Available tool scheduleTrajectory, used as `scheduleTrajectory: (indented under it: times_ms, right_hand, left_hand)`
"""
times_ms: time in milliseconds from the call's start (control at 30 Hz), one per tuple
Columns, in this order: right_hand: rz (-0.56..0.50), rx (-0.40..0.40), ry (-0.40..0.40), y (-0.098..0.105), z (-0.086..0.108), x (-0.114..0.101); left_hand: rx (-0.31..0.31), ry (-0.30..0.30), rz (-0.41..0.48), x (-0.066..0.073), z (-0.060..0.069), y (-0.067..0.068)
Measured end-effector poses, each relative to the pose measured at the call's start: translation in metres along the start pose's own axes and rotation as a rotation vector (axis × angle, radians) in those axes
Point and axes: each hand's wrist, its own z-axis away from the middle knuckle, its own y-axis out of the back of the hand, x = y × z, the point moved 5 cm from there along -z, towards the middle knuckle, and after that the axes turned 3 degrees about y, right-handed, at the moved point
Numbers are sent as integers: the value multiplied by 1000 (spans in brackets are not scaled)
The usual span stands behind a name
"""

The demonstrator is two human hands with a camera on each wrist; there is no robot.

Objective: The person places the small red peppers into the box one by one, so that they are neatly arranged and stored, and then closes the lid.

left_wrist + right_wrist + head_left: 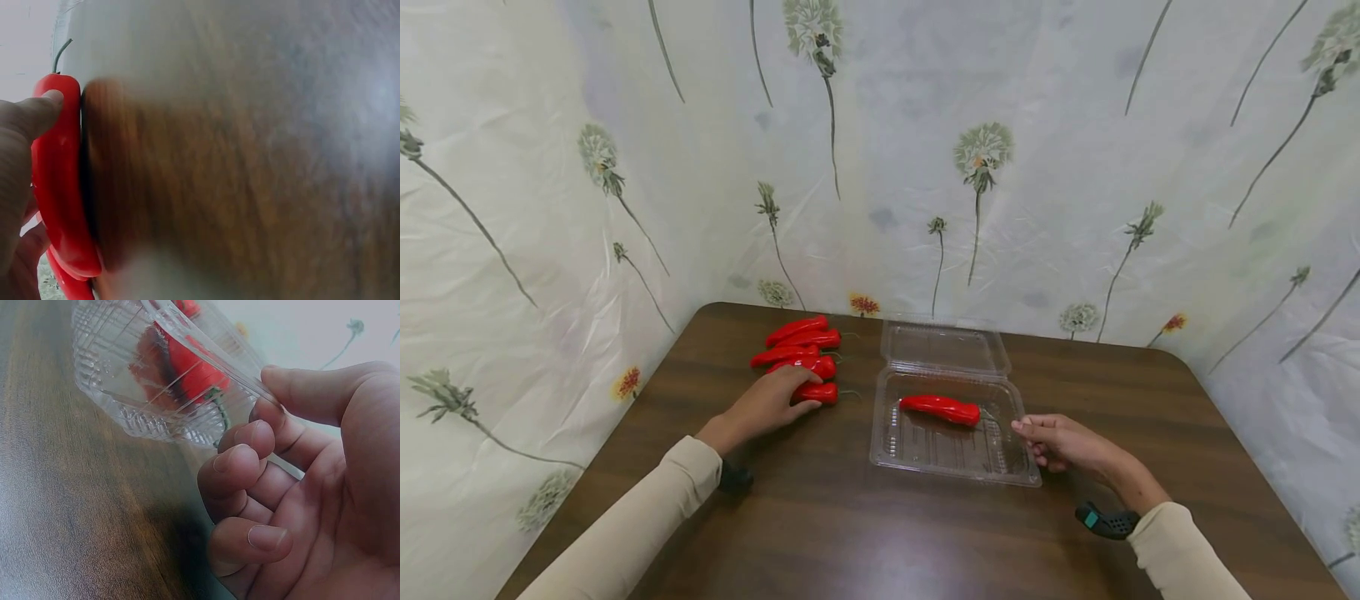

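My left hand (769, 403) is at the near end of a group of red peppers, its thumb and fingers around the closest red pepper (59, 169). That pepper lies on the table with its thin green stem pointing right in the head view. Thumb and forefinger of my right hand (1070, 444) pinch the right rim of a clear plastic clamshell container (250, 384); its other fingers are loosely curled. Inside the container's base, one red pepper (942, 407) lies on its side, stem toward the right hand. The lid (943, 347) is folded back behind the base.
Several more red peppers (797, 327) lie side by side at the back left of the dark wooden table (842, 525). A floral-patterned sheet (887, 167) hangs behind the table and along its sides.
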Motion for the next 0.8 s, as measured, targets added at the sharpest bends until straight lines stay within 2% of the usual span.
scheduleTrajectory:
  times_ms: [400, 800]
  right_hand:
    - [-17, 6, 7, 0, 0, 3]
    - [-34, -2, 6, 0, 0, 3]
  left_hand:
    - [4, 40, 42, -5, -1, -15]
    - [-20, 60, 57, -3, 0, -16]
